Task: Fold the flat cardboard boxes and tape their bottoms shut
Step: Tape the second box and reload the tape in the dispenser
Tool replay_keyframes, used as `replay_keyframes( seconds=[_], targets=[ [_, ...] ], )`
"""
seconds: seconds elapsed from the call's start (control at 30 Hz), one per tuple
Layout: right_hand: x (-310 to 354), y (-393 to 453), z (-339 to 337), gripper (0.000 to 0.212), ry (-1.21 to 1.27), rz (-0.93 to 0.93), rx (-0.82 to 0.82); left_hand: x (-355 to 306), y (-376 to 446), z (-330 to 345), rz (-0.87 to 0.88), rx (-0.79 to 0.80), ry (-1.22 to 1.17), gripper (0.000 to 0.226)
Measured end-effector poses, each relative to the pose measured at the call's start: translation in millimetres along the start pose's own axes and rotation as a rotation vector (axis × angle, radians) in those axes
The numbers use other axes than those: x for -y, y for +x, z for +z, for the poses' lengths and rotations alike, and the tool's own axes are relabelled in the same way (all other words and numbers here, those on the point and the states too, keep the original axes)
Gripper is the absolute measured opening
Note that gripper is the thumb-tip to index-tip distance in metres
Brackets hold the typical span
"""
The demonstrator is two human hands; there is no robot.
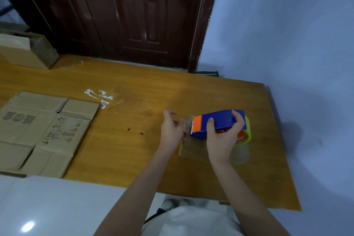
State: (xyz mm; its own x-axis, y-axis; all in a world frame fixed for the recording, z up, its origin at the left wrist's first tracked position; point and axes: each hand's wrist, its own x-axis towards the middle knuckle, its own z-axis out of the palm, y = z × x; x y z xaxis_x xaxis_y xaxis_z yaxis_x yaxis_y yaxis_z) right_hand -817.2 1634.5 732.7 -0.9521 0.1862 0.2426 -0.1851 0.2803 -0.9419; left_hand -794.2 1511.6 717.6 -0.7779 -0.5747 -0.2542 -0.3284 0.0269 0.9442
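Observation:
My right hand [222, 136] grips a blue tape dispenser [220, 120] with an orange front and a yellow-green roll, held just above the right part of the wooden table [134, 140]. Beside its orange end, my left hand [171, 129] pinches the loose strip of tape [188, 124] at the dispenser's mouth. A small brown cardboard piece [191, 149] lies on the table under both hands, with a clear tape roll [240, 154] next to it. A flat cardboard box [42, 132] with printed and handwritten marks lies at the table's left front.
A folded cardboard box [23, 51] stands at the table's far left corner. White tape scraps [99, 96] stick to the tabletop near the middle. A dark wooden door [124, 15] is behind the table and a blue wall [287, 34] on the right.

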Motion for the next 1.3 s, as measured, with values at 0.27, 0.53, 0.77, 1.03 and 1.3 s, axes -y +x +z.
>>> replay_keyframes(
  seconds=[0.27, 0.53, 0.77, 1.03, 1.3],
  targets=[
    [1.7, -7.4, 7.4, 0.048, -0.271, -0.326, 0.067, 8.2, -1.5, 4.0, 0.183, -0.094, 0.476, 0.026],
    [-6.8, -1.3, 5.8, 0.052, -0.272, -0.309, 0.125, 2.5, -4.2, 12.0, 0.063, -0.112, 0.725, 0.023],
    [-14.5, 0.7, 0.0, 0.045, -0.095, -0.086, 0.140, 56.4, -7.6, -0.6, -0.241, 0.052, 0.449, 0.027],
    [-17.1, 1.5, 3.2, 0.043, -0.055, -0.128, 0.131, 42.5, -37.4, 17.7, 0.272, 0.159, 0.225, 0.046],
    [-12.1, -1.3, 12.4, 0.041, -0.023, -0.118, 0.162, 49.7, -31.8, -1.8, 0.360, 0.071, 0.614, 0.043]
  ],
)
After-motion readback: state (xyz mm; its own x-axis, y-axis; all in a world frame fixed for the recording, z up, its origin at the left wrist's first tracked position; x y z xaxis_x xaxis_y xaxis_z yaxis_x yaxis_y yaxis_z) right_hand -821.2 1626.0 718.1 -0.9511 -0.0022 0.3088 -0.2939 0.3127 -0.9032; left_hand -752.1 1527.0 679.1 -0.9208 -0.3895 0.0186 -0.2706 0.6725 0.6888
